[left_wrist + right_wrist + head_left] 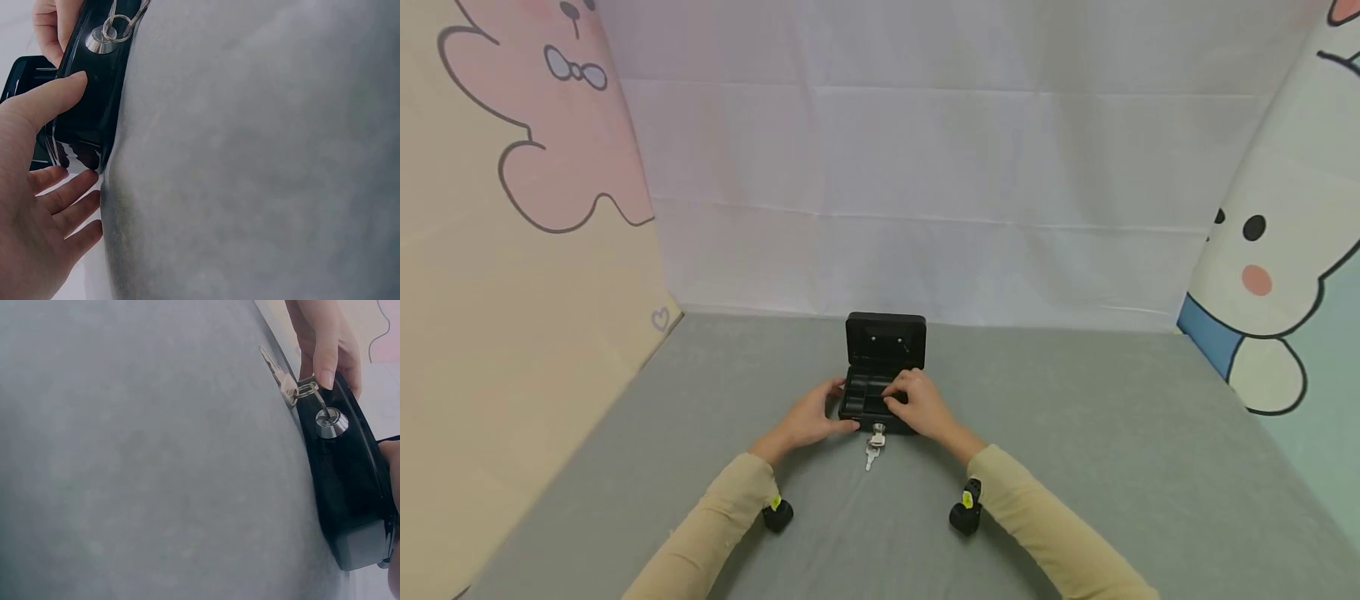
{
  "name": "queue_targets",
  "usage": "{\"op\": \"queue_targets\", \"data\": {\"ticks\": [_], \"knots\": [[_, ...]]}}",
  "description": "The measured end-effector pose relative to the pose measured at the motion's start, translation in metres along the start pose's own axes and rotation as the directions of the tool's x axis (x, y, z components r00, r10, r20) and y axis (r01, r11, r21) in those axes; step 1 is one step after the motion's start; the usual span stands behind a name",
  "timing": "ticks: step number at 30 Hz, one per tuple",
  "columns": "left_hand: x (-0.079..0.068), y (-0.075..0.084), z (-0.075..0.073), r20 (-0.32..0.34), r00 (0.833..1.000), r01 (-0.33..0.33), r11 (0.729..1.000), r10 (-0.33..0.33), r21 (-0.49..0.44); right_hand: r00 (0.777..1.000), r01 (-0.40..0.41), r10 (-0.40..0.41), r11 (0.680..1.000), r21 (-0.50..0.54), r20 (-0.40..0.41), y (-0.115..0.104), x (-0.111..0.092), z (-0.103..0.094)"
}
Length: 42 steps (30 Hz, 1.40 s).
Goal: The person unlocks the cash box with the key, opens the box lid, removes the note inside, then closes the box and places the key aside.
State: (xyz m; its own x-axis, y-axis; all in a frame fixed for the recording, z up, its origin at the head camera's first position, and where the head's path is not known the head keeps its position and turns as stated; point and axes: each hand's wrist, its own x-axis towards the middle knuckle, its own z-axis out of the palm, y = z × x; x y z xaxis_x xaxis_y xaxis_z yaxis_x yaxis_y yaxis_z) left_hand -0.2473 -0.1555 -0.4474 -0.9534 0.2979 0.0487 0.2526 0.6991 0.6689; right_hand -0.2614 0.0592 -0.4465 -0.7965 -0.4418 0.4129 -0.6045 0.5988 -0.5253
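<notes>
A small black cash box (347, 481) stands on the cloth, its lid (886, 325) raised at the back. Inside lies a black compartment tray (855, 392). My left hand (808, 415) holds the box's left front corner, thumb on the front face and fingers along the side. Over the tray, my right hand (921, 404) has its fingers curled down, thumb and fingertips pinching at the tray's middle. The fingertips partly hide what they grip. A key sits in the silver lock (332, 424) on the front, and a second key (872, 458) hangs from its ring.
Grey cloth (1075, 433) covers the table. A white curtain (925, 167) hangs behind it, with cartoon-printed panels at the left (535, 292) and right (1262, 275). Black cameras are strapped to both wrists, below beige sleeves.
</notes>
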Motion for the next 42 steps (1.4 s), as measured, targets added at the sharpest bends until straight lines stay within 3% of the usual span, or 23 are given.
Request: {"op": "queue_targets", "data": {"ticks": [10, 24, 33, 42], "knots": [[0.000, -0.001, -0.001, 0.004, 0.999, -0.037, 0.999, 0.037, 0.014, 0.999, 0.046, -0.046, 0.999, -0.028, -0.013, 0.000, -0.001, -0.002], [0.001, 0.001, -0.003, 0.015, 1.000, -0.022, 1.000, 0.022, 0.017, 0.998, 0.069, -0.069, 0.997, -0.023, -0.008, -0.004, 0.003, -0.010], [0.001, 0.000, -0.001, 0.000, 0.999, -0.032, 0.999, 0.032, -0.027, 0.991, 0.133, -0.133, 0.991, -0.010, -0.025, -0.011, 0.003, -0.030], [0.000, 0.002, -0.003, 0.010, 1.000, -0.029, 0.999, 0.029, 0.012, 0.985, 0.162, -0.163, 0.987, -0.014, -0.049, -0.007, -0.006, -0.058]]}}
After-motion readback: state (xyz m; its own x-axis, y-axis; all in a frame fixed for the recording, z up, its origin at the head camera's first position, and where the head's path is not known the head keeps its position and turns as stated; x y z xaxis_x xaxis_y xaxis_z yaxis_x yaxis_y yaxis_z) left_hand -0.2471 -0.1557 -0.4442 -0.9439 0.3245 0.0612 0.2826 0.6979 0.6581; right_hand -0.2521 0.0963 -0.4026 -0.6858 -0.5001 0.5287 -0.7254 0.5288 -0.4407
